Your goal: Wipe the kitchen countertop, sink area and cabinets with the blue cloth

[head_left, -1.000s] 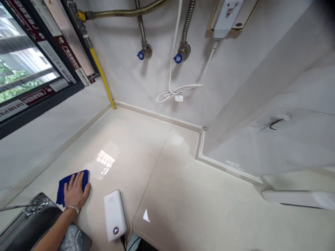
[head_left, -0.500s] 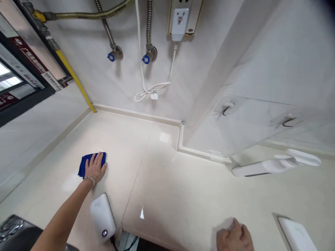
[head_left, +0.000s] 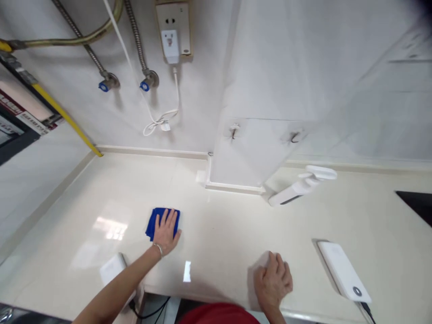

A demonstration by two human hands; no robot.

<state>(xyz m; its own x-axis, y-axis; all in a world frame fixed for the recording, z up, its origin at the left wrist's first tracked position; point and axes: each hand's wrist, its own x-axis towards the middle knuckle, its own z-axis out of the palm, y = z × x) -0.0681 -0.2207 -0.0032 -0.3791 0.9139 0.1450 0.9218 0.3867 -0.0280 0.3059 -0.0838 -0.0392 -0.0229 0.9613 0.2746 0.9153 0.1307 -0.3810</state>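
Note:
My left hand [head_left: 165, 234] lies flat on a folded blue cloth [head_left: 153, 222], fingers stretched out and slightly apart, pressing it to the pale countertop [head_left: 222, 234]. A bracelet circles that wrist. Close to the counter's front edge, my right hand [head_left: 274, 280] rests with curled fingers; nothing shows in it, though its palm is hidden. Under my left forearm is a white power bank [head_left: 113, 268], partly covered. Farther back on the right, a white spray bottle [head_left: 297, 188] leans near the wall projection.
A second white power bank [head_left: 344, 272] with a cable lies at the right. A dark panel [head_left: 416, 204] shows at the right edge. Along the back wall are a socket with a plug [head_left: 170, 47], a looped white cord [head_left: 157, 123], blue-handled valves [head_left: 146, 84] and a yellow pipe [head_left: 67, 118].
My left hand has slid the blue cloth rightward over the counter. The view has turned right, and more of my curled right hand shows.

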